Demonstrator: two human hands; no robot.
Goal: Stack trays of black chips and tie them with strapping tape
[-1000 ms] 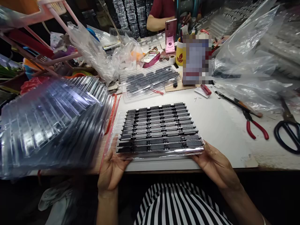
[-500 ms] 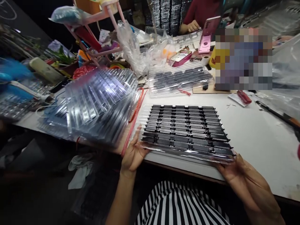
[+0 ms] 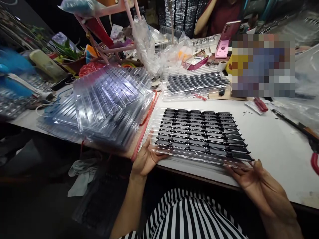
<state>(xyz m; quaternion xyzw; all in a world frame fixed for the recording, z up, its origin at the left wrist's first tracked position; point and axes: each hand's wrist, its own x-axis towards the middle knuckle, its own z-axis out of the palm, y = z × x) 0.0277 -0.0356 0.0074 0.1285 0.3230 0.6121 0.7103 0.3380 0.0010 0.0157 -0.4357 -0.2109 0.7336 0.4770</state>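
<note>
A clear plastic tray [image 3: 154, 132] filled with rows of black comb-like parts [image 3: 196, 132] is at the front edge of the white table. My left hand [image 3: 146, 159] grips its near left corner, thumb on the side and fingers underneath. At the near right corner, my right hand [image 3: 259, 182] holds the tray with fingers partly hidden below it. Left of the tray lies a fanned pile of clear ribbed plastic trays [image 3: 107, 96]. Behind it, another ribbed tray [image 3: 194, 83] covers dark parts.
Red string [image 3: 147, 116] runs beside the pile. Farther back are a phone on a pink stand [image 3: 221, 49], crumpled plastic bags [image 3: 149, 49] and a pink rack [image 3: 112, 10]. At right lie a red-handled tool [image 3: 260, 104] and a long black tool [image 3: 294, 122]. A person [image 3: 224, 16] sits opposite.
The view has shifted slightly, so most things appear a little farther right. Both hands keep hold of the tray. The person opposite has raised an arm from the table.
</note>
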